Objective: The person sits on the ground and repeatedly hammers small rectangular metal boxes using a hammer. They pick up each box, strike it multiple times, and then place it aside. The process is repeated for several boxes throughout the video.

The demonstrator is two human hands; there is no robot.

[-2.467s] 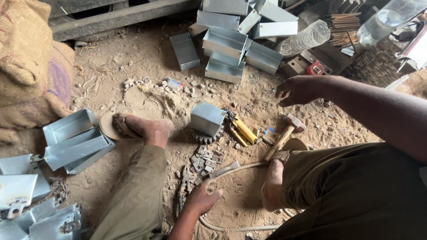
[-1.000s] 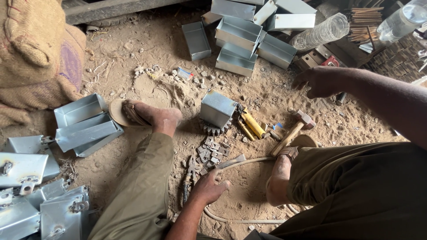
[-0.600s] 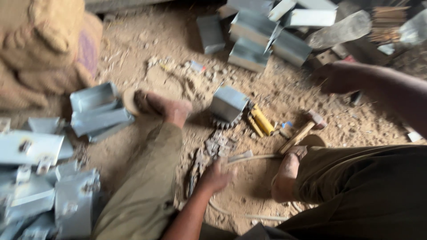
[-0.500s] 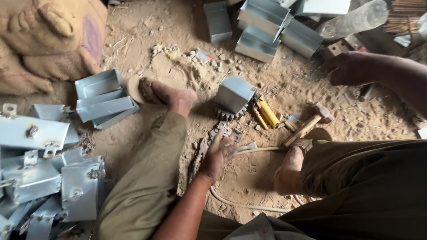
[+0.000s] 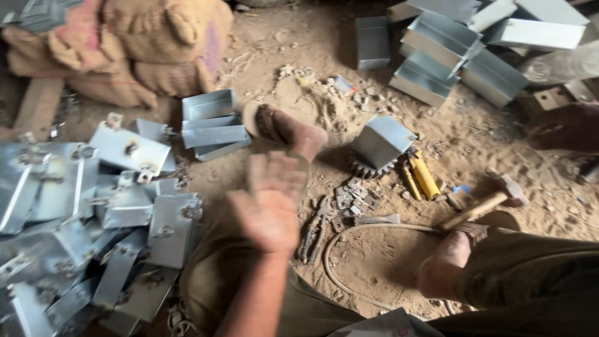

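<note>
Your left hand (image 5: pixel 269 203) hangs blurred above your knee with its fingers spread wide and holding nothing, near the pliers (image 5: pixel 313 226) and small metal plates (image 5: pixel 354 198) on the dirt floor, while your right hand (image 5: pixel 564 128) rests apart, grip unclear.

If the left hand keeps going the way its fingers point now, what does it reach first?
The left hand, blurred and open, points up the picture toward the person's own bare foot just ahead. That foot looks first in line; beyond it lies sandy ground. Height above the foot is unclear.
</note>
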